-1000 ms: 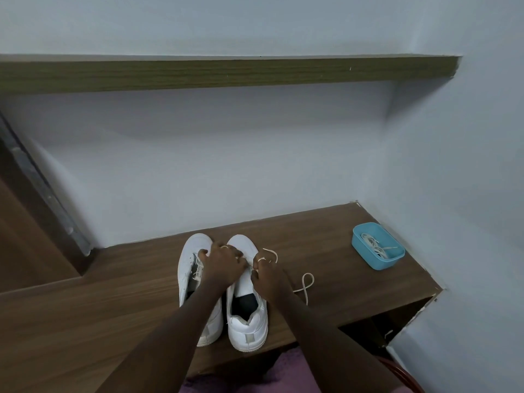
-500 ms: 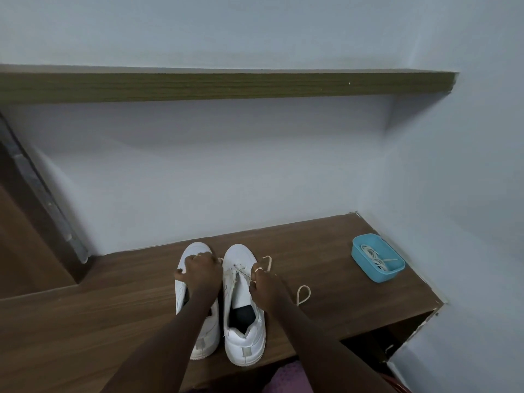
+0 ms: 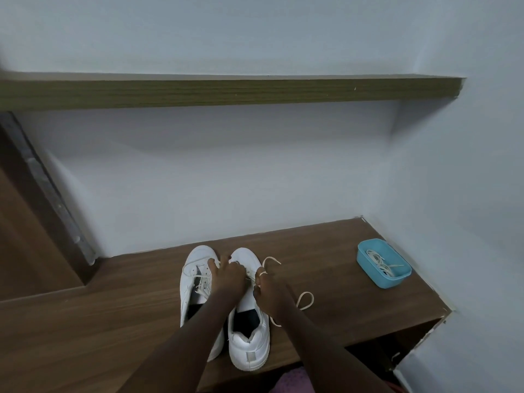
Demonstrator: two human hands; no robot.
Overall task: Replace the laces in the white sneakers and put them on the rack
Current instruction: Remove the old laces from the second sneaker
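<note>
Crossing over since the earlier frame, the left hand (image 3: 228,276) is reaching the right sneaker (image 3: 249,347). On the worktop (image 3: 113,321), both white sneakers (image 3: 195,259) are standing together. I cannot tell the left grip; the right hand (image 3: 270,290) is pinching the lace (image 3: 304,300). Lacing seems underway, next calling for pulling it through an eyelet.

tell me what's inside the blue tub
A loose heap of white laces lies in the tub, one end reaching its far wall. Anything beneath the heap is covered.
</note>
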